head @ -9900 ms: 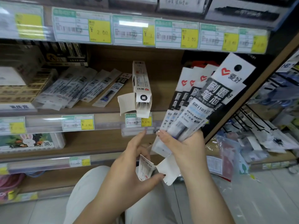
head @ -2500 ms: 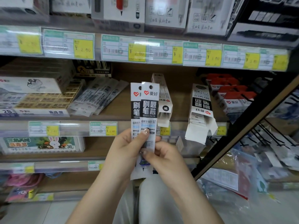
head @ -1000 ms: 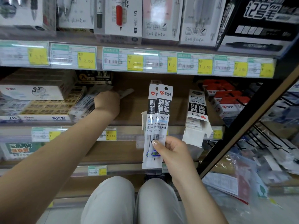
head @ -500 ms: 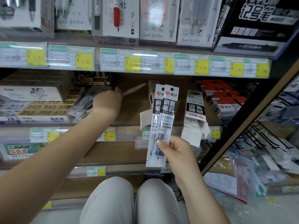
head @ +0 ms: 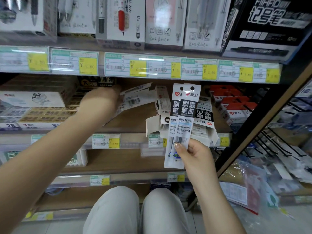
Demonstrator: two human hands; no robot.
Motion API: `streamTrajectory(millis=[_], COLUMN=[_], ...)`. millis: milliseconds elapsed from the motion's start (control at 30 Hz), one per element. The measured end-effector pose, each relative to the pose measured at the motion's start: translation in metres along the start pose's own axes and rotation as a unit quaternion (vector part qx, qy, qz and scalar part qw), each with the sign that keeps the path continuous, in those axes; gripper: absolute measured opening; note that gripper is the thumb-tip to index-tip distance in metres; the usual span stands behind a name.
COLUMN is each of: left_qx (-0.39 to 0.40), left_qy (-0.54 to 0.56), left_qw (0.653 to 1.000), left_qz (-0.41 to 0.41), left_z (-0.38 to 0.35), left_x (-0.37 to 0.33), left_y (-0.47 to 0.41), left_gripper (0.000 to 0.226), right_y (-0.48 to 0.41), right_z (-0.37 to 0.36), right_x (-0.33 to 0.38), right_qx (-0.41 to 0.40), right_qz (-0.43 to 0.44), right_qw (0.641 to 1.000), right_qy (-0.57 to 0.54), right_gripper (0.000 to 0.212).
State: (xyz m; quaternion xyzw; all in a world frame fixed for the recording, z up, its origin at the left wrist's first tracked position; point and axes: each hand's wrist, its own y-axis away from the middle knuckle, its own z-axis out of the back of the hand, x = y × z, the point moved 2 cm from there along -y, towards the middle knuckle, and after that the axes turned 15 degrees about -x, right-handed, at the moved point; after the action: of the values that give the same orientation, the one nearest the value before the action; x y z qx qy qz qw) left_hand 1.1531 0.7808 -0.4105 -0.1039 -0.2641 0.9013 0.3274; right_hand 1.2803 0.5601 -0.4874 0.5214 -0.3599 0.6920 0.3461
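1. Head view, right side. The right hand point(head: 194, 154) pinches two refill packets point(head: 184, 125) low down, with the thumb on the front face and the fingers curled behind. The pair overlaps and stands upright with the hang-holes on top. It is held in the air in front of the shelf point(head: 135, 122), touching nothing else.
2. Head view, left side. The left hand point(head: 99, 100) is stretched deep over the same shelf. It grips the near end of a bunch of loose packets point(head: 136, 97). The thumb lies on top and the fingers are hidden behind the back of the hand. The frame is blurred here. The bunch looks lifted off the board, with a shadow beneath it.
3. Relation for the next move (judgement). The bunch lies to the left of the upright pair and further back. Its long axis is nearly level, with the free end pointing right and slightly up, so it sits roughly crosswise to the pair. The left hand already has it. To join the two lots, the bunch needs turning upright and drawing back towards the right hand.
4. In the way. An open box point(head: 163, 105) stands on end between the two hands with its flap hanging forward. An upturned carton point(head: 204, 115) of the same refills is just behind the pair. A careless sweep could tip either one.
5. Around.
   - Pencil boxes point(head: 42, 114) are stacked to the left of the left hand.
   - Red-lidded boxes point(head: 234, 105) sit at the right end of the shelf.
   - A price-label rail point(head: 138, 67) runs overhead.
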Motion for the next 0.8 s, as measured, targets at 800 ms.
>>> streamTrajectory(millis=[800], left_qx=[0.061], left_qy=[0.257], left_qw=[0.964], left_qz=[0.034], left_z=[0.025], left_x=[-0.031], left_y=[0.105], left_gripper=[0.048], right_y=[0.030], right_z=[-0.004], right_x=[0.003], right_qx=[0.096], right_qz=[-0.147], right_qw=[0.941], right_qy=[-0.290], right_gripper=[0.009])
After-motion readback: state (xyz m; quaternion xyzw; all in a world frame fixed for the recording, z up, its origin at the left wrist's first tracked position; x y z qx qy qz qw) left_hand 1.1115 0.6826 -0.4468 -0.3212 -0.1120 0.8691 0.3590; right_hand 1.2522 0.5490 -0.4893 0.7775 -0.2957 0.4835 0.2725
